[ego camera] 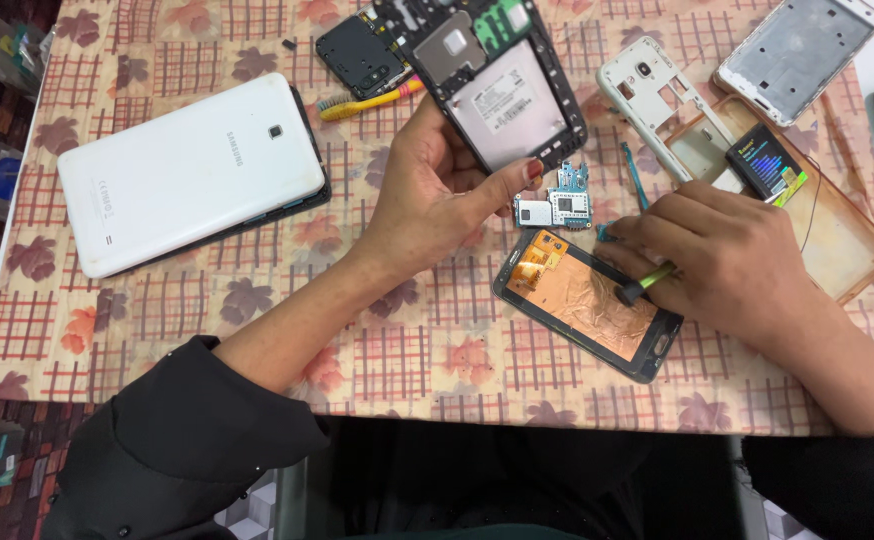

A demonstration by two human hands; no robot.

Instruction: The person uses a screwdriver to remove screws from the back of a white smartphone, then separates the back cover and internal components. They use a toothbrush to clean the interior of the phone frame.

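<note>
My left hand [437, 195] holds a black phone mid-frame [497, 85] with a silver plate, lifted above the table. My right hand [727, 255] grips a small green-handled tool [647, 285], its dark end resting on an opened phone screen panel [587, 300] with a copper-coloured back. A small blue circuit board [557, 205] lies between the two hands on the floral tablecloth [157, 310].
A white tablet [187, 170] lies face down at the left. A yellow brush [367, 102] and a black cover [357, 55] sit behind it. White phone frames [657, 105], [797, 50], a dark battery [767, 162] and a clear brown case [847, 240] lie at the right.
</note>
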